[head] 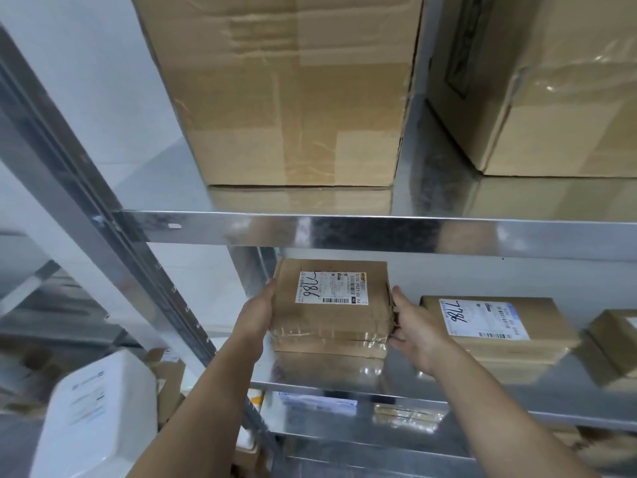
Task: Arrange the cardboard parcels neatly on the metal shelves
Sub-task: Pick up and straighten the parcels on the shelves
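Small cardboard parcel (331,305) sits on the middle metal shelf (482,384), toward its left end, taped around the front edge, white shipping label (331,288) on top with handwritten digits and barcodes. Left hand (256,313) pressed flat against the parcel's left side, fingers hidden behind the box edge; right hand (415,326) against its right side, thumb up along the edge, fingers wrapping the lower corner. Both hands clamp the parcel between them; its bottom looks to rest on the shelf surface, reflection visible just below. Just to the right, close beside the right hand, a second flat parcel (499,326) lies on the same shelf with its own white label (482,319), also hand-numbered. Further right a third small parcel (617,336) is cut by the frame edge, angled. Upper shelf (344,232) carries a big taped carton (293,91) directly above the held parcel, and another big carton (558,98) to its right, part wrapped in clear film. Slotted metal upright (113,215) runs diagonally at left. Below left, outside the rack, a white bag-like package (100,419) with printed label, blurred, brown boxes behind it. Lower shelf shows flat packages (317,403), too blurred to tell apart.
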Tool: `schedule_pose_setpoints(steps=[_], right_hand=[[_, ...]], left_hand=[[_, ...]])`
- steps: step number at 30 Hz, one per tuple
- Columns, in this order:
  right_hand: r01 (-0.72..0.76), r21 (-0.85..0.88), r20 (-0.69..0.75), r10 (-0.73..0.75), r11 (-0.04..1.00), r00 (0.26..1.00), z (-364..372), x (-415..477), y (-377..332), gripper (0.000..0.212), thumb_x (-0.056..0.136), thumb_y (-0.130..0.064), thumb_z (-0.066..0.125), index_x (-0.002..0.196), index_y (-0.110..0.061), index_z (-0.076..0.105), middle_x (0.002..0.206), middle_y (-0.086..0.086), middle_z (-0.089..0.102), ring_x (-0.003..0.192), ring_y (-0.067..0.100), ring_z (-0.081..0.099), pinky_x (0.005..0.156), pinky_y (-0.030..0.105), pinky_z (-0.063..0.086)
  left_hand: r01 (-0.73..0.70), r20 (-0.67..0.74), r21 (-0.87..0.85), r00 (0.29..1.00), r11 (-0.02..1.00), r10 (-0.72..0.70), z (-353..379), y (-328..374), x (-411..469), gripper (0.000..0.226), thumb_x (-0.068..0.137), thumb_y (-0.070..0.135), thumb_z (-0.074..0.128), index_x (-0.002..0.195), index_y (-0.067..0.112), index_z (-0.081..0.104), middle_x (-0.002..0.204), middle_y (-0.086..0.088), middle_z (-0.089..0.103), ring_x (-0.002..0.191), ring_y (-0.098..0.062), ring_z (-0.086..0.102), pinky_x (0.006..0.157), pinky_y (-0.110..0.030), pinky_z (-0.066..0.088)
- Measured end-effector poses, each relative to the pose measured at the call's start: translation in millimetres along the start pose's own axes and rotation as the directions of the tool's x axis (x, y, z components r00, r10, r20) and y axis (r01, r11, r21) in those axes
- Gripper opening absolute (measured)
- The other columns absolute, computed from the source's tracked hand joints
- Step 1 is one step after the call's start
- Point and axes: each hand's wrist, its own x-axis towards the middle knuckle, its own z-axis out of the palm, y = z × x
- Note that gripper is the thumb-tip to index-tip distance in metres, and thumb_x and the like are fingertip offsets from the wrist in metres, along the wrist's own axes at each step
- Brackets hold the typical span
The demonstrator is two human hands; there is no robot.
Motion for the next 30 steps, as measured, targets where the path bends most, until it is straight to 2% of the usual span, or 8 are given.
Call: schedule_pose_setpoints(steps=[5, 10, 13, 15, 18, 22, 26, 30], right_hand=[[0.0, -0.021, -0.002, 0.0, 1.0, 1.0, 3, -2, -2, 0.042, 0.105, -0.055, 0.045, 0.104, -0.02, 0.068, 0.1, 0.003, 0.078, 0.104, 0.022, 0.071, 0.103, 0.038, 0.051], [-0.007, 0.038, -0.024, 0.008, 0.999, 1.0, -6, -2, -3, 0.044, 0.104, -0.056, 0.045, 0.121, -0.02, 0.064, 0.114, 0.008, 0.074, 0.108, 0.027, 0.069, 0.089, 0.039, 0.052], [0.015, 0.06, -0.029, -0.013, 0.998, 0.999, -13, -5, -7, 0.043, 0.107, -0.053, 0.04, 0.116, -0.018, 0.064, 0.111, 0.009, 0.073, 0.108, 0.027, 0.067, 0.101, 0.044, 0.048], [0.04, 0.066, -0.039, -0.038, 0.997, 0.999, -15, -7, -9, 0.045, 0.109, -0.049, 0.037, 0.106, -0.012, 0.063, 0.104, 0.012, 0.075, 0.105, 0.029, 0.069, 0.104, 0.046, 0.049], [0.044, 0.086, -0.029, -0.041, 0.995, 0.999, -15, -9, -10, 0.048, 0.109, -0.048, 0.037, 0.102, -0.009, 0.063, 0.095, 0.01, 0.076, 0.099, 0.027, 0.07, 0.101, 0.044, 0.05], [0.041, 0.118, -0.022, -0.038, 0.992, 0.999, -13, -7, -9, 0.041, 0.108, -0.049, 0.04, 0.104, -0.015, 0.063, 0.094, 0.004, 0.074, 0.096, 0.022, 0.069, 0.101, 0.042, 0.049], [0.033, 0.117, -0.006, -0.033, 0.993, 0.999, -13, -6, -6, 0.033, 0.107, -0.05, 0.04, 0.106, -0.025, 0.062, 0.097, 0.003, 0.072, 0.096, 0.02, 0.068, 0.095, 0.041, 0.05], [0.02, 0.108, -0.018, -0.019, 0.994, 1.0, -14, -5, -1, 0.038, 0.106, -0.052, 0.042, 0.11, -0.02, 0.063, 0.098, 0.005, 0.074, 0.102, 0.023, 0.068, 0.109, 0.046, 0.047]], left_hand=[[-0.017, 0.022, -0.02, 1.0, 1.0, 0.017, -1, -2, 3, 0.049, 0.102, 0.058, 0.045, 0.11, 0.018, 0.072, 0.105, -0.002, 0.075, 0.098, -0.016, 0.068, 0.095, -0.033, 0.048], [-0.034, 0.035, -0.09, 0.999, 0.995, 0.037, -4, -6, 2, 0.04, 0.106, 0.052, 0.041, 0.109, 0.022, 0.068, 0.097, 0.007, 0.073, 0.091, -0.01, 0.064, 0.086, -0.03, 0.046], [-0.047, 0.033, -0.113, 0.998, 0.993, 0.051, -7, -5, -3, 0.039, 0.107, 0.05, 0.04, 0.112, 0.023, 0.067, 0.092, 0.009, 0.073, 0.088, -0.011, 0.066, 0.075, -0.028, 0.048], [-0.054, 0.044, -0.113, 0.997, 0.992, 0.059, -8, -5, -6, 0.04, 0.107, 0.051, 0.038, 0.116, 0.025, 0.066, 0.101, 0.006, 0.073, 0.097, -0.015, 0.067, 0.079, -0.034, 0.052], [-0.055, 0.061, -0.14, 0.996, 0.989, 0.064, -8, -8, -11, 0.039, 0.107, 0.053, 0.036, 0.113, 0.03, 0.066, 0.108, 0.002, 0.072, 0.108, -0.021, 0.066, 0.097, -0.046, 0.052], [-0.064, 0.056, -0.199, 0.996, 0.978, 0.076, -8, -9, -16, 0.046, 0.106, 0.055, 0.032, 0.117, 0.028, 0.067, 0.11, 0.003, 0.07, 0.113, -0.02, 0.062, 0.094, -0.045, 0.05], [-0.083, 0.053, -0.238, 0.994, 0.968, 0.099, -8, -10, -20, 0.046, 0.107, 0.053, 0.029, 0.107, 0.028, 0.068, 0.105, 0.001, 0.072, 0.109, -0.021, 0.064, 0.1, -0.047, 0.048], [-0.099, 0.044, -0.259, 0.992, 0.961, 0.114, -10, -11, -21, 0.048, 0.108, 0.053, 0.029, 0.105, 0.022, 0.066, 0.108, -0.004, 0.072, 0.104, -0.024, 0.065, 0.098, -0.045, 0.048]])
